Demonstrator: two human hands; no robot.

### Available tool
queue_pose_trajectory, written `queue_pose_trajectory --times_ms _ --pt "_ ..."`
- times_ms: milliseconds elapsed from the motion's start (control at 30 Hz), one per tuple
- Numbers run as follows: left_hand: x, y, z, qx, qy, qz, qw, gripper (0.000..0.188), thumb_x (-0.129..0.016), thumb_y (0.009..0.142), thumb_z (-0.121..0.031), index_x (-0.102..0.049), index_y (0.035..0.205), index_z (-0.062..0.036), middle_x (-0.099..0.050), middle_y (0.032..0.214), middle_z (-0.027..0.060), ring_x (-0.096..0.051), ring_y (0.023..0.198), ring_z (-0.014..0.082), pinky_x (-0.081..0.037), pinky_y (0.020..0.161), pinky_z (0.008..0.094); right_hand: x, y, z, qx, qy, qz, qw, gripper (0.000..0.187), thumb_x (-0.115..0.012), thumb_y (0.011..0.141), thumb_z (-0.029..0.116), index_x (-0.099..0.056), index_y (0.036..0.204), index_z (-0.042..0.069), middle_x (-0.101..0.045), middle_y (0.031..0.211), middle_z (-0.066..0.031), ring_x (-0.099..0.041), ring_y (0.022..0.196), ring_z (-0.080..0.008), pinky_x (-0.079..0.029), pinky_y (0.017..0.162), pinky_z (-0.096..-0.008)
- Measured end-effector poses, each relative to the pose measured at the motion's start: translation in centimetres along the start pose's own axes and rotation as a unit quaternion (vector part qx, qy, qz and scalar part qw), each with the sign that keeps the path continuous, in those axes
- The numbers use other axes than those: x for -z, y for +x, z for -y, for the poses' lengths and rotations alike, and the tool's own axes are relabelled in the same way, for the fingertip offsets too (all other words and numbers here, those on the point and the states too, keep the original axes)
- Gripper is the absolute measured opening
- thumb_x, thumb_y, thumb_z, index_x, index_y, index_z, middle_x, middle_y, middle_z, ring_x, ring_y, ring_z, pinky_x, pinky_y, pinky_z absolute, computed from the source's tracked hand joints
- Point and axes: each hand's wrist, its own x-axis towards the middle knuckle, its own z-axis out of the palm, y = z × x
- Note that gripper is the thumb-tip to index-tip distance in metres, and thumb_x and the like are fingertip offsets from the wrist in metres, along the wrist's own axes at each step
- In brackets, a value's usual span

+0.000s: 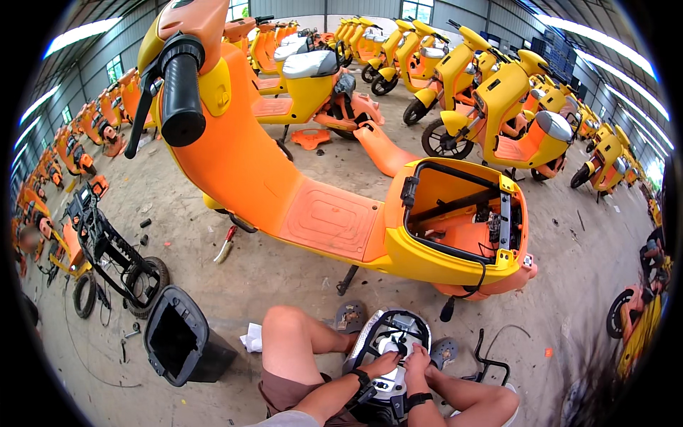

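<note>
Between my feet lies a silver-white and black scooter seat (pixel 366 336), its hollow underside facing up. My left hand (pixel 385 364) reaches into it from the left, fingers drawn together at a small dark part near the middle. Close beside it, almost touching, my right hand (pixel 417 360) is closed in a pinch at the same spot. What the fingertips hold is too small and covered to make out. Just beyond stands an orange and yellow scooter (pixel 334 213) with its seat opening (pixel 455 245) uncovered, wiring and a black frame showing inside.
A black storage bin (pixel 192 341) stands at the left, near a bare black scooter frame (pixel 117 249). A red-handled tool (pixel 226 245) lies under the scooter. A bent black bar (pixel 492 363) is right of my foot. Rows of yellow scooters (pixel 498 107) fill the back.
</note>
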Motion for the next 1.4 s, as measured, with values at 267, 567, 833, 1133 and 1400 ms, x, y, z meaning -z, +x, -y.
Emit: queue_pose_trajectory --times_ms 267,567,833,1133,1400 --pt "-1.0 0.4 3.7 -0.059 -0.002 0.018 0.998 0.041 -0.056 0.082 -0.015 -0.048 0.114 0.0078 -0.061 0.086 0.0281 -0.060 0.085 0.0423 -0.048 0.071 0.0448 -3.7 -2.3 -1.6 0.256 -0.257 0.010 0.932 0.013 -0.056 0.085 0.009 -0.063 0.093 0.000 -0.063 0.077 -0.0072 -0.058 0.066 -0.0121 -0.045 0.059 -0.0250" --pt "-2.0 0.3 2.1 -0.100 0.037 0.030 0.994 0.048 -0.061 0.079 -0.014 -0.040 0.116 0.0081 -0.054 0.105 0.0296 -0.054 0.094 0.0439 -0.045 0.082 0.0447 -3.0 -1.8 0.6 0.182 -0.232 -0.065 0.953 0.016 -0.055 0.085 0.010 -0.063 0.095 0.001 -0.064 0.080 -0.0108 -0.059 0.068 -0.0151 -0.046 0.059 -0.0273" --pt "-2.7 0.3 3.9 -0.204 0.085 0.016 0.975 0.026 -0.049 0.083 -0.009 -0.057 0.106 -0.0005 -0.058 0.106 0.0235 -0.054 0.096 0.0418 -0.043 0.086 0.0469 -5.4 -3.3 1.4 0.261 -0.347 0.059 0.899 0.021 -0.061 0.083 0.021 -0.066 0.089 0.001 -0.066 0.080 -0.0158 -0.064 0.074 -0.0219 -0.049 0.068 -0.0309" --pt "-1.3 -0.8 2.7 -0.180 0.112 0.084 0.974 0.033 -0.046 0.086 -0.021 -0.059 0.106 0.0014 -0.061 0.103 0.0248 -0.055 0.103 0.0396 -0.042 0.090 0.0428 -6.6 -4.8 3.3 0.150 -0.544 0.200 0.801 0.033 -0.063 0.080 0.032 -0.066 0.100 0.005 -0.064 0.096 -0.0180 -0.061 0.089 -0.0329 -0.048 0.081 -0.0377" --pt "-0.2 -0.2 1.4 0.130 -0.045 0.046 0.989 0.043 -0.038 0.091 -0.033 -0.062 0.099 0.0021 -0.062 0.100 0.0248 -0.058 0.097 0.0354 -0.042 0.087 0.0401 -5.8 -4.8 4.6 0.403 -0.322 0.029 0.856 0.044 -0.043 0.076 -0.007 -0.050 0.119 -0.002 -0.055 0.116 -0.0174 -0.052 0.110 -0.0274 -0.039 0.095 -0.0330"
